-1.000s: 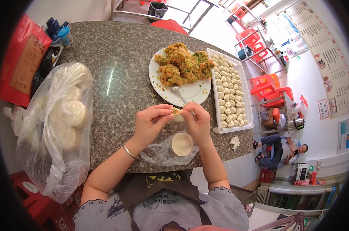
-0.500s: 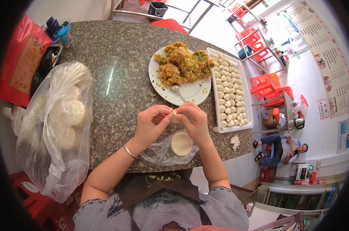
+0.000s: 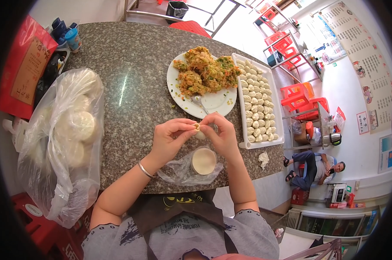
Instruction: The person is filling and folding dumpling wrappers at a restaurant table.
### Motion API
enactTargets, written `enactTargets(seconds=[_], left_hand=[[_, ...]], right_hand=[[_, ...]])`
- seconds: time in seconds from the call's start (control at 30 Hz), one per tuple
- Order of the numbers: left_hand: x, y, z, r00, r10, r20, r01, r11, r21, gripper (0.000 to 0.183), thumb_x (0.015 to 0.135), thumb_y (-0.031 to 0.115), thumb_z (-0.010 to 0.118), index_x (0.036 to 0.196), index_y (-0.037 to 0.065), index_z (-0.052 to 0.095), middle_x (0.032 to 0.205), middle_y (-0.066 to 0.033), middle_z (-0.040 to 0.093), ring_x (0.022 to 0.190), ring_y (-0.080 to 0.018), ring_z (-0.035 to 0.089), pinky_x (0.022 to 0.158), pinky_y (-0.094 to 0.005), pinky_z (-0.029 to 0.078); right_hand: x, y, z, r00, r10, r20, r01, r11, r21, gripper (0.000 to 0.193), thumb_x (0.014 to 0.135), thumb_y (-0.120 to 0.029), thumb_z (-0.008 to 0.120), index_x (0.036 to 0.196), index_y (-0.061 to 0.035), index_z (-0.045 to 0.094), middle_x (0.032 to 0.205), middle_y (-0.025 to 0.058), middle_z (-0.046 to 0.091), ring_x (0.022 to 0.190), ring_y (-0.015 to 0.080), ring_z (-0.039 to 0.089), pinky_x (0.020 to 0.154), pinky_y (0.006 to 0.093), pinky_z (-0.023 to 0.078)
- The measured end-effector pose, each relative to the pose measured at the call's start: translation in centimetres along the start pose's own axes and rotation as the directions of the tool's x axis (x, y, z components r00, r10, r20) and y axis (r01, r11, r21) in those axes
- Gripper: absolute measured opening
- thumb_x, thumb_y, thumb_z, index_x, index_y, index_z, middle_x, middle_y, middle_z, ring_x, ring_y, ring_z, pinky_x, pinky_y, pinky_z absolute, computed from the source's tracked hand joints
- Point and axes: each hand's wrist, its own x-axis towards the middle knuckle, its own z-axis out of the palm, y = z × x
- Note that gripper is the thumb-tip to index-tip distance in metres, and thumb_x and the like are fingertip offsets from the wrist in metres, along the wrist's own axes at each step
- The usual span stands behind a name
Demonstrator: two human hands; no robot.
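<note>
Between my hands, a small pale dumpling is pinched by the fingertips of both, partly hidden by my fingers. My left hand, with a bangle at the wrist, grips its left edge. From the right, my right hand pinches the same dough edge. Just below them, a stack of round dough wrappers lies on a crumpled clear plastic bag. Beyond my hands, a white plate holds a heap of chopped orange-and-green filling and a metal spoon.
A white tray with rows of pleated dumplings stands right of the plate, a crumpled tissue near it. At left lie a plastic bag of round wrappers, a red paper bag and a blue cup. A person sits at right.
My fingers have shifted slightly along the dumpling's edge, the right hand moving a little. Both hands still hold it over the same spot.
</note>
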Motion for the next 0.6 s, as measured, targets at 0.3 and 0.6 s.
enactTargets(seconds=[0.3, 0.6], left_hand=[[0.1, -0.4, 0.0, 0.998, 0.064, -0.01, -0.063, 0.994, 0.089, 0.009, 0.083, 0.001, 0.066, 0.091, -0.002, 0.066, 0.103, -0.0129, 0.063, 0.09, -0.0163, 0.065, 0.075, -0.0268, 0.057], [0.0, -0.7, -0.3, 0.999, 0.023, -0.03, -0.022, 0.999, 0.028, 0.01, 0.084, 0.0, 0.065, 0.093, -0.003, 0.064, 0.106, -0.0106, 0.061, 0.093, -0.0158, 0.064, 0.078, -0.0273, 0.055]], right_hand=[[0.0, -0.7, 0.8, 0.997, -0.06, -0.05, 0.057, 0.996, -0.064, 0.006, 0.082, -0.003, 0.064, 0.084, 0.0008, 0.06, 0.083, 0.0093, 0.06, 0.076, 0.0216, 0.06, 0.069, 0.0304, 0.046], [-0.2, -0.7, 1.3, 0.995, -0.086, -0.058, 0.082, 0.993, -0.081, 0.005, 0.082, -0.003, 0.063, 0.084, 0.0009, 0.06, 0.083, 0.0099, 0.061, 0.077, 0.0227, 0.06, 0.07, 0.0314, 0.047]])
